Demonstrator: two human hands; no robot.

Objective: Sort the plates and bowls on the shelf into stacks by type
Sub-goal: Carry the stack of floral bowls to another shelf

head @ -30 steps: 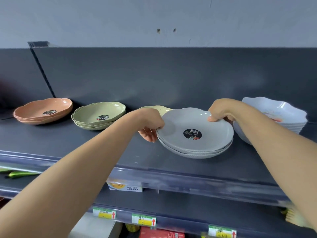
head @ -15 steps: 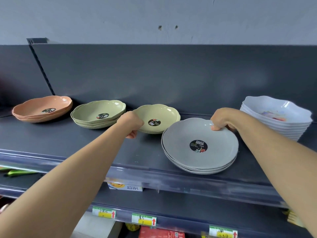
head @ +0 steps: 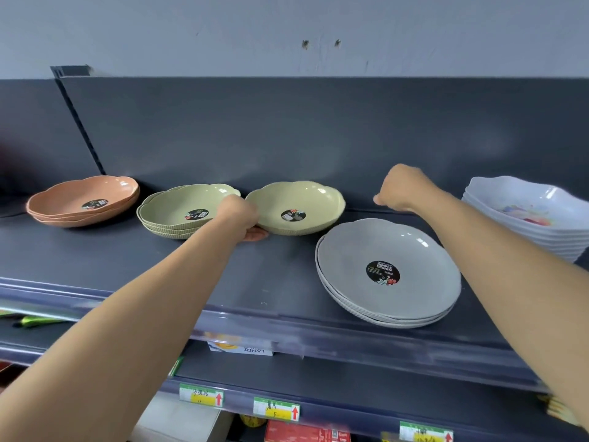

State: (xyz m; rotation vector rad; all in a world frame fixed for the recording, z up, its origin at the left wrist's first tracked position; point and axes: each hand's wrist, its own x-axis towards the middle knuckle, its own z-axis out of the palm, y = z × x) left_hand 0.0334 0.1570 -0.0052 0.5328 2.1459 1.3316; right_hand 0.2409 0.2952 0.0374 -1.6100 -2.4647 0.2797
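Observation:
On the dark shelf (head: pixel 127 266) stand, from left to right, an orange plate stack (head: pixel 84 200), a green plate stack (head: pixel 181 212), a single pale green plate (head: pixel 296 205), a grey plate stack (head: pixel 387 271) near the front edge, and a white bowl stack (head: pixel 529 215). My left hand (head: pixel 243 218) grips the left rim of the single pale green plate, which sits on the shelf. My right hand (head: pixel 403 189) hovers above the shelf behind the grey stack, fingers curled, holding nothing.
A clear plastic rail (head: pixel 287 327) runs along the shelf's front edge. Below it a lower shelf carries price tags (head: pixel 275 408) and boxed goods (head: pixel 242 347). The dark back panel (head: pixel 318 129) stands close behind the plates.
The grey stack was set down near the front edge. My right hand let go of it and lifted toward the back. My left hand reached to the pale green plate and took hold of its rim.

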